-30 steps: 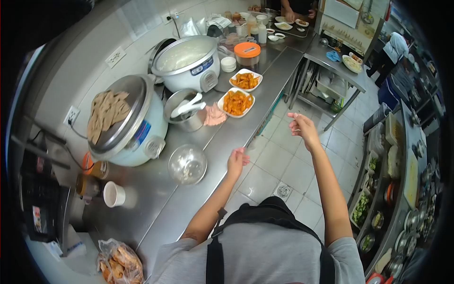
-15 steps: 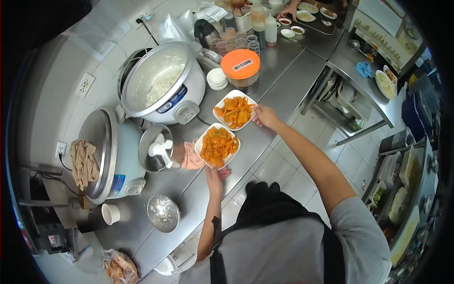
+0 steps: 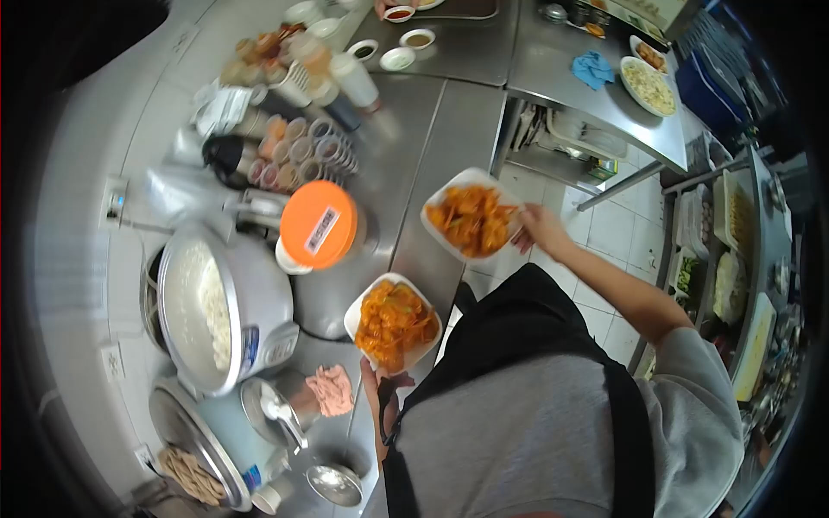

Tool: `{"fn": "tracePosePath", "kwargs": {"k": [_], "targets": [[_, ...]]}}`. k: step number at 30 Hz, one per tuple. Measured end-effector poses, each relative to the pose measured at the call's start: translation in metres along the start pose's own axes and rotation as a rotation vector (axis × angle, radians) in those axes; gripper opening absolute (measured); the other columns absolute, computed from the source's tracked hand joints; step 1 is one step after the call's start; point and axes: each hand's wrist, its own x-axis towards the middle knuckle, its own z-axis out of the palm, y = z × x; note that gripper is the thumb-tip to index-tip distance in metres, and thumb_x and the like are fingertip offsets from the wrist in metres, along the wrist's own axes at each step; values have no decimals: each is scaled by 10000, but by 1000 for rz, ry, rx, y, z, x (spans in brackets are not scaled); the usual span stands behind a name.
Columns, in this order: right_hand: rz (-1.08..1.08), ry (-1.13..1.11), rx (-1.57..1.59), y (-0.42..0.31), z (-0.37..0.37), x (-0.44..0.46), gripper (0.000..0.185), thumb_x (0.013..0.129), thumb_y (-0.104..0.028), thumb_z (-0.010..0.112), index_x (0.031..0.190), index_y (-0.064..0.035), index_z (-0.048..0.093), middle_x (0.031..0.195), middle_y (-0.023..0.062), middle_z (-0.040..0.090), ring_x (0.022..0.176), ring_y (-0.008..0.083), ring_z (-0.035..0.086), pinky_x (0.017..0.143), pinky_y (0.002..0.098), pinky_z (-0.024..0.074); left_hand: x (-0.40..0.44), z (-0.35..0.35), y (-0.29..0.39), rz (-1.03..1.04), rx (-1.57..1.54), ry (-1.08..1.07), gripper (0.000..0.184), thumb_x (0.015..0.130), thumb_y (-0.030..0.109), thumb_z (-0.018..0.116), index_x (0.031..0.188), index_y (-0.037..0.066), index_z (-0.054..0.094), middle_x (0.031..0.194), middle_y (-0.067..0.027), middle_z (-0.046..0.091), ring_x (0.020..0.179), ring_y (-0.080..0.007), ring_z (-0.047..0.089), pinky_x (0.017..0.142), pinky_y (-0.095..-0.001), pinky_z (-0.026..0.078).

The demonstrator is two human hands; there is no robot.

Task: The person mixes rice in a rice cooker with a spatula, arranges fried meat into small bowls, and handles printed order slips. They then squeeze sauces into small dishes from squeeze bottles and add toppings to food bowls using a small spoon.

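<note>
My left hand [image 3: 380,387] grips the lower edge of a squarish white dish [image 3: 351,319], its fingers partly hidden beneath. Glossy orange, sauce-coated food pieces [image 3: 395,325] are heaped on it. A second white dish [image 3: 432,226] is pinched at its right edge by my right hand [image 3: 542,231], and similar orange food [image 3: 473,220] fills it. Both dishes are held level, apart from each other, the right one farther from the wall. Close to them on the steel counter stands a tub with an orange lid [image 3: 318,224], its label blurred.
An uncovered rice cooker [image 3: 272,298] with white rice stands at left, near a pink cloth [image 3: 330,390] and a metal bowl [image 3: 335,484]. Small cups and sauce bottles [image 3: 352,79] crowd the back. Another steel table [image 3: 553,69] holds a blue cloth [image 3: 593,69] and oval plates.
My view has turned and moved along the counter toward the far tables. The two dishes, close together before, are now farther apart, each still in its hand.
</note>
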Motion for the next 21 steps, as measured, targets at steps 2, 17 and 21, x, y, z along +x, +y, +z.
{"fn": "tracePosePath", "kwargs": {"k": [2, 17, 21], "targets": [[-7, 141, 64, -7, -54, 36, 339, 985, -185, 398, 1120, 85, 552, 718, 156, 665, 534, 201, 649, 474, 318, 559, 45, 45, 29, 47, 92, -103, 379, 965, 147, 410, 1319, 39, 325, 934, -156, 624, 622, -216, 635, 535, -340, 554], [-93, 967, 381, -90, -310, 362, 315, 943, -216, 511, 973, 83, 607, 638, 152, 673, 506, 255, 665, 500, 345, 562, 314, 456, 127, 225, 174, -398, 316, 951, 133, 400, 1250, 30, 386, 808, -97, 602, 568, -144, 606, 465, -270, 536], [-125, 1002, 463, -82, -342, 361, 368, 962, -248, 497, 1032, 99, 601, 699, 160, 684, 568, 218, 686, 512, 323, 555, 343, 510, 141, 197, 281, -463, 317, 946, 112, 385, 1252, 31, 384, 773, -100, 593, 539, -148, 597, 472, -273, 540]]}}
